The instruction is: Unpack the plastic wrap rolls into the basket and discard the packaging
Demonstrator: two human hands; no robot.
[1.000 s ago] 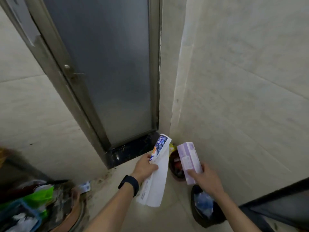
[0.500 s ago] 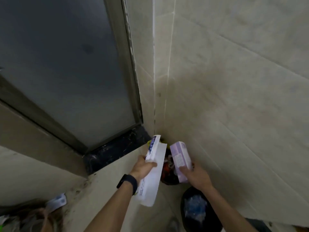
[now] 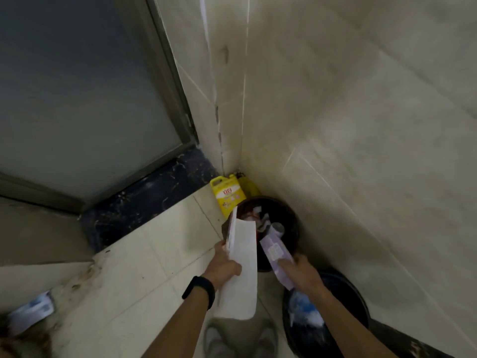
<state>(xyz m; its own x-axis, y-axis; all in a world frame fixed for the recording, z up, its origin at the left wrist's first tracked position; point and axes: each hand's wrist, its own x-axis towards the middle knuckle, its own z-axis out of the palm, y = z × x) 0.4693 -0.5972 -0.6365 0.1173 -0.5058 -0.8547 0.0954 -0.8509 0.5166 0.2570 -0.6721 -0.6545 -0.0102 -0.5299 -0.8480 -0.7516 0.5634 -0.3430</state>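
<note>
My left hand (image 3: pixel 224 267) grips a flattened white carton (image 3: pixel 241 270), its top edge reaching over the rim of a dark round bin (image 3: pixel 290 215) in the corner. My right hand (image 3: pixel 300 271) holds a purple and white carton (image 3: pixel 276 251) tilted toward the same bin, its far end above the trash inside. Crumpled rubbish fills the bin. No plastic wrap roll or basket is in sight.
A second dark bin (image 3: pixel 358 301) with a blue and white bag stands below my right forearm. A yellow jug (image 3: pixel 227 196) leans in the corner. A frosted door (image 3: pixel 85 99) on a black sill is at left. My shoes (image 3: pixel 240 339) show below.
The view has swung down toward the corner. Both hands have moved forward with the cartons, now over the corner bin's opening. The yellow jug has come into sight.
</note>
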